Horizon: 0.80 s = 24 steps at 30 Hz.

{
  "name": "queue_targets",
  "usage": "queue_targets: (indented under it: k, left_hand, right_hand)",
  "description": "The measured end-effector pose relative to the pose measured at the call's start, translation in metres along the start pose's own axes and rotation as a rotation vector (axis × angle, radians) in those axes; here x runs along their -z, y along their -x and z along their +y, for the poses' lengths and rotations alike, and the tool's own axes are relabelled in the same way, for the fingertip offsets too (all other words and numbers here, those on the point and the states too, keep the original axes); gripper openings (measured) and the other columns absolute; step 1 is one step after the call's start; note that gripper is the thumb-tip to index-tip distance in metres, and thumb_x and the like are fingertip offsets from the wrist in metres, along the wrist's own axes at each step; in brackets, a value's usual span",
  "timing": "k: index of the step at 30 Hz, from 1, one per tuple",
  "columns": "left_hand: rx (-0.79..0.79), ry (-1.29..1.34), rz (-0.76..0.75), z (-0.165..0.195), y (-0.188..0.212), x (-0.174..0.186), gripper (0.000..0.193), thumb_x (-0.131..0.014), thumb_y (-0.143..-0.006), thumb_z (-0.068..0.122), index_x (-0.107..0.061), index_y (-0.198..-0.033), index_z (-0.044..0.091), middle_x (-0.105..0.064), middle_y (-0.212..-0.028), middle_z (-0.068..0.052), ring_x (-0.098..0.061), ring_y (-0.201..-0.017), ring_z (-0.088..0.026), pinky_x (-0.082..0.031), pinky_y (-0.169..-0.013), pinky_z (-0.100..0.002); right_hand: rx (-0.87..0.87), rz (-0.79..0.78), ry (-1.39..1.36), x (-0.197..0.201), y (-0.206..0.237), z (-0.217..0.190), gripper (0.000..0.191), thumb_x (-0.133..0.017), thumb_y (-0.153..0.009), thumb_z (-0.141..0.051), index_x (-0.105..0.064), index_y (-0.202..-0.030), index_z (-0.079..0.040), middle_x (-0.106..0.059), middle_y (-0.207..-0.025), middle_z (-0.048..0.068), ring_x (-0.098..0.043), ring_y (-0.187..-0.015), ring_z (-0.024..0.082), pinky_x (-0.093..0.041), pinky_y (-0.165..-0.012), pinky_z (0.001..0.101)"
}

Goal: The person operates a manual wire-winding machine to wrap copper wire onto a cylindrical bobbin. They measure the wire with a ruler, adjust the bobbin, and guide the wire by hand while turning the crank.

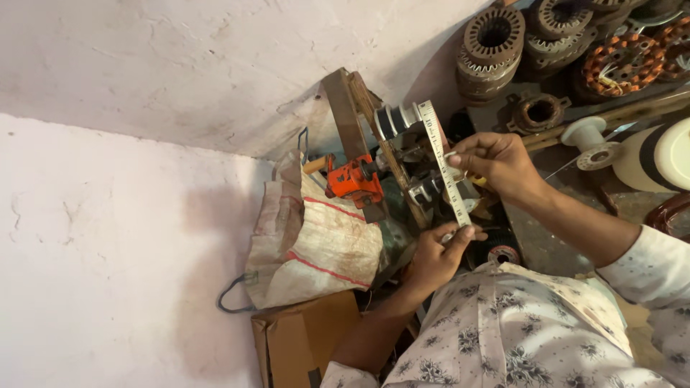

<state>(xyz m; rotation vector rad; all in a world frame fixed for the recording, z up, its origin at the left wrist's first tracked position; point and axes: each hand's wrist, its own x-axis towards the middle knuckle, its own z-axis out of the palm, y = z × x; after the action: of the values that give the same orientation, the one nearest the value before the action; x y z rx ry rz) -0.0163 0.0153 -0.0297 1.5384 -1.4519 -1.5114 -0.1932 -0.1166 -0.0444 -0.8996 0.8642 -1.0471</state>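
Observation:
A white measuring strip (pixel 443 159) runs from upper left to lower right across a wooden-framed winding rig (pixel 357 118). My left hand (pixel 433 256) pinches the strip's lower end between thumb and fingers. My right hand (pixel 496 164) grips the strip near its middle, thumb on its face. Behind the strip sit a black and white spool (pixel 394 120) and a smaller spool (pixel 427 191) on the rig. An orange metal part (pixel 355 180) is fixed to the rig's left side.
A striped woven sack (pixel 315 241) leans on the pale wall above a cardboard box (pixel 302 339). Several round motor stators (pixel 493 44) are stacked at the top right, one wound with copper (pixel 622 65). A white reel (pixel 591 139) lies right.

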Motion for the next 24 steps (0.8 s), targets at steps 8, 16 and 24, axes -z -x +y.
queue_targets:
  k: [8, 16, 24]
  left_hand:
    - [-0.109, 0.215, 0.039, -0.024, -0.011, -0.016, 0.035, -0.060, -0.110, 0.033, -0.072, -0.119, 0.001, -0.076, -0.117, -0.007, -0.069, -0.110, -0.010, -0.052, -0.100, -0.026]
    - [-0.029, 0.137, 0.067, -0.025, -0.018, -0.019, 0.033, -0.061, -0.109, 0.031, -0.074, -0.119, 0.002, -0.076, -0.108, -0.004, -0.063, -0.090, -0.007, -0.050, -0.085, -0.025]
    - [-0.041, 0.119, 0.090, -0.023, -0.018, -0.022, 0.032, -0.062, -0.109, 0.031, -0.073, -0.122, 0.004, -0.072, -0.096, 0.002, -0.051, -0.075, -0.002, -0.044, -0.071, -0.021]
  right_hand:
    - [-0.075, 0.032, -0.158, 0.006, -0.001, 0.004, 0.009, -0.075, -0.094, -0.007, -0.075, -0.099, -0.001, -0.074, -0.086, 0.004, -0.065, -0.073, 0.008, -0.052, -0.065, 0.0240]
    - [0.000, 0.014, -0.168, 0.014, -0.006, 0.011, 0.010, -0.074, -0.094, -0.005, -0.076, -0.103, 0.000, -0.075, -0.090, 0.005, -0.065, -0.079, 0.009, -0.052, -0.071, 0.0241]
    - [-0.017, 0.052, -0.194, 0.016, -0.008, 0.015, 0.015, -0.074, -0.094, -0.004, -0.074, -0.108, 0.001, -0.073, -0.089, 0.006, -0.062, -0.075, 0.010, -0.049, -0.067, 0.0253]
